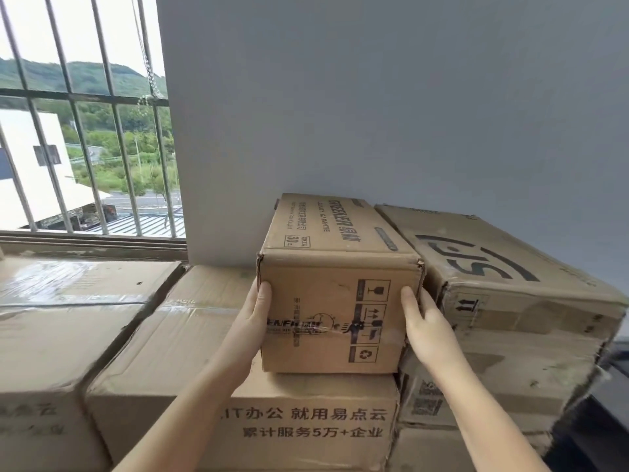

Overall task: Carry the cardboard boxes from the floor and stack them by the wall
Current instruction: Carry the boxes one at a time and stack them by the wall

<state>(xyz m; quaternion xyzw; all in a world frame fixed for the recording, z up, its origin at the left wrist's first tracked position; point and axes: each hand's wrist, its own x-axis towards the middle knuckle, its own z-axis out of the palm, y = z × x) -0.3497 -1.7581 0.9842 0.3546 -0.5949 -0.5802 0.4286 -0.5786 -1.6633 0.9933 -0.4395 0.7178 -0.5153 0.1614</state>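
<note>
Small brown cardboard box (337,301) with handling symbols, taped shut, upright atop a larger printed box (272,413), far end at the wall, touching the "SF" box (493,267) on my right

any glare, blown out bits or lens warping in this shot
Head view: the sky behind the window bars is blown out white; glare streaks the taped top of the left box; wide-angle distortion bends the bars and the SF box at the edges; the small box between the left hand and right hand is sharp, evenly lit.
</note>
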